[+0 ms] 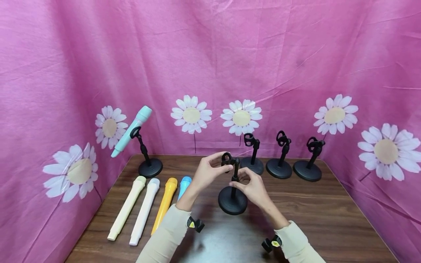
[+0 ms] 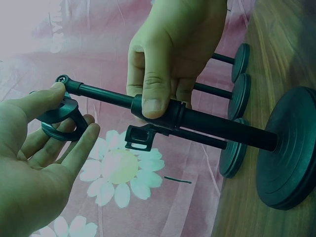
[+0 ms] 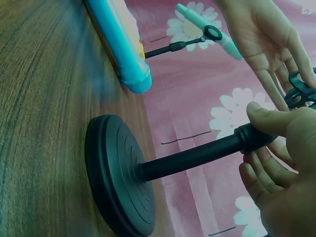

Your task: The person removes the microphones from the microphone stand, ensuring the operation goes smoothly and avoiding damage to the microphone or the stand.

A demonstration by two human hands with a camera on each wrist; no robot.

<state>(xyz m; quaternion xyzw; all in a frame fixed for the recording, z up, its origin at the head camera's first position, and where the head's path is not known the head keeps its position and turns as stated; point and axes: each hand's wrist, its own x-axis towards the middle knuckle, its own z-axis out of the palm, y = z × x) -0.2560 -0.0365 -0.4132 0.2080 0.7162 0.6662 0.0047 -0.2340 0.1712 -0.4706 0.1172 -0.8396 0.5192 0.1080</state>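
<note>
A black microphone stand [image 1: 232, 200] with a round base stands upright on the wooden table between both hands. My left hand [image 1: 208, 171] pinches the clip [image 2: 61, 116] at its top between thumb and fingers. Lower down, my right hand [image 1: 252, 185] grips the collar [image 2: 168, 112] on the pole, thumb on the near side. No microphone sits in this clip. Beside my left forearm lie a blue microphone [image 1: 185, 183], an orange microphone [image 1: 167, 197], a white microphone [image 1: 144, 212] and a pale yellow microphone [image 1: 127, 208].
At the back left, a stand [image 1: 150, 167] carries a tilted mint-green microphone [image 1: 131, 131]. Behind my right hand are three more stands, with the middle stand [image 1: 279, 168] between the others. A pink flowered curtain [image 1: 210, 54] surrounds the table [image 1: 312, 215].
</note>
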